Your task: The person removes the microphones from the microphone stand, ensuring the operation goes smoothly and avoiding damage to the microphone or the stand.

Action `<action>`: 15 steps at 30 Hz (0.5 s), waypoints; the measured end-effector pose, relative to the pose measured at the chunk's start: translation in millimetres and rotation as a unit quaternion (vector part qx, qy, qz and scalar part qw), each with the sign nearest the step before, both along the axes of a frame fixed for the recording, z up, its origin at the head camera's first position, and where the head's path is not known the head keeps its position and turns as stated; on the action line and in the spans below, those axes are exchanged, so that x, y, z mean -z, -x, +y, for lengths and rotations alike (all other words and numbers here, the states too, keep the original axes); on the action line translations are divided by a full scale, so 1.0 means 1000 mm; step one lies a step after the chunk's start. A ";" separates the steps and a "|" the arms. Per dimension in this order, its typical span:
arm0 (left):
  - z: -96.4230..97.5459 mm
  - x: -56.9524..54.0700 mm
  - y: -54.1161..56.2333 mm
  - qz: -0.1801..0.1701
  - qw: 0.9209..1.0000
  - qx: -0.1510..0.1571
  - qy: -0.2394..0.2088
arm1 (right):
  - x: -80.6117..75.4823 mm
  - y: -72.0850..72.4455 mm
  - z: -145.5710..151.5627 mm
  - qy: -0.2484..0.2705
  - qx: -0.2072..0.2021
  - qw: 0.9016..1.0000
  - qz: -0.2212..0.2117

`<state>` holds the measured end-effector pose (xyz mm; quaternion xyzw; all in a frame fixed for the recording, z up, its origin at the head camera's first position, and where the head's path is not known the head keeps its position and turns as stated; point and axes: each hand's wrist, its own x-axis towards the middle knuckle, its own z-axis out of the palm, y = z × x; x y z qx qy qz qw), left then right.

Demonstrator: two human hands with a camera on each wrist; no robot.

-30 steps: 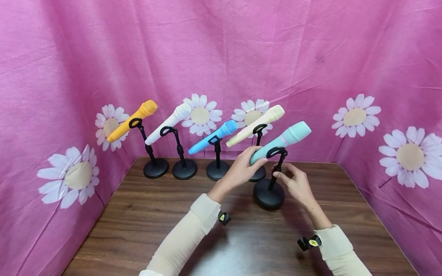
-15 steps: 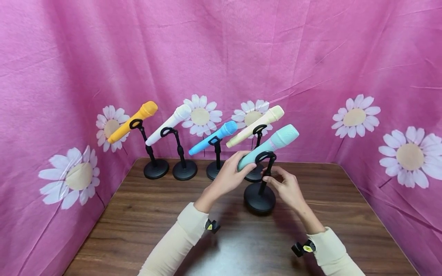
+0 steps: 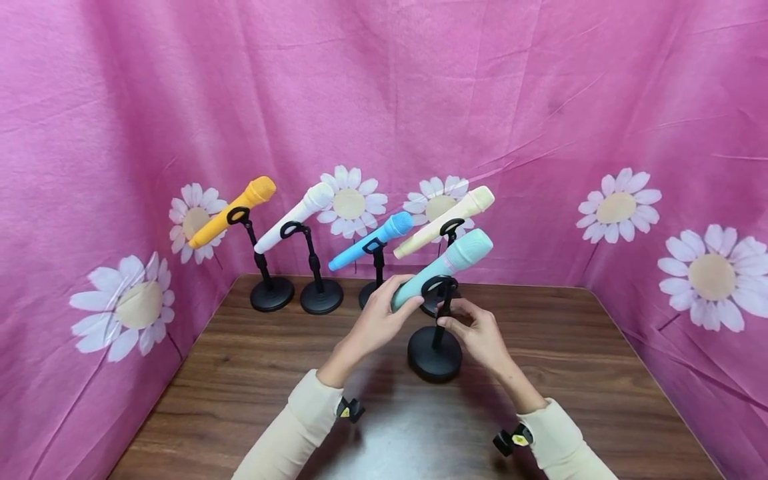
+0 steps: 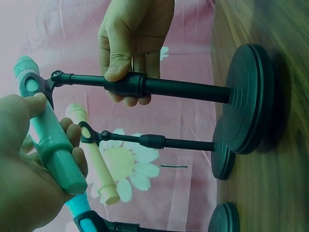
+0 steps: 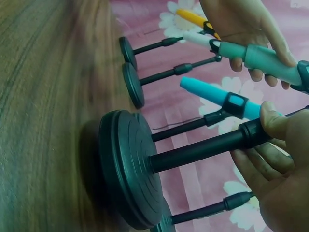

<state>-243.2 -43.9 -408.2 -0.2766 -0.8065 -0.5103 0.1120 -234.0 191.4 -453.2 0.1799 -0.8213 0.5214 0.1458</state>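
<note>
A mint-green microphone point(image 3: 437, 270) sits tilted in the clip of a black desk stand point(image 3: 433, 360), its head up to the right. My left hand point(image 3: 377, 320) holds the lower body of this microphone, thumb on one side and fingers wrapped under it in the left wrist view. On the stand's pole, my right hand point(image 3: 480, 337) pinches the thicker collar point(image 4: 126, 84) between thumb and fingers. The round base point(image 5: 130, 169) is close over the tabletop; I cannot tell whether it touches. Just behind stands a cream microphone point(image 3: 444, 223) on its own stand, partly hidden.
To the left, in a row along the back of the wooden table point(image 3: 240, 400), stand a blue microphone point(image 3: 372, 241), a white microphone point(image 3: 294, 217) and an orange microphone point(image 3: 234, 212), each on a black stand. A pink flowered cloth point(image 3: 384, 87) hangs behind and at both sides.
Both hands have moved left and toward me, carrying the stand with the mint-green microphone along. The other microphones stay where they were.
</note>
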 end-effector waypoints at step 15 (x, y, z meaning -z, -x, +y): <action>-0.018 0.012 -0.009 -0.033 0.999 -0.016 -0.009 | 0.010 -0.002 -0.015 -0.005 -0.022 1.000 -0.020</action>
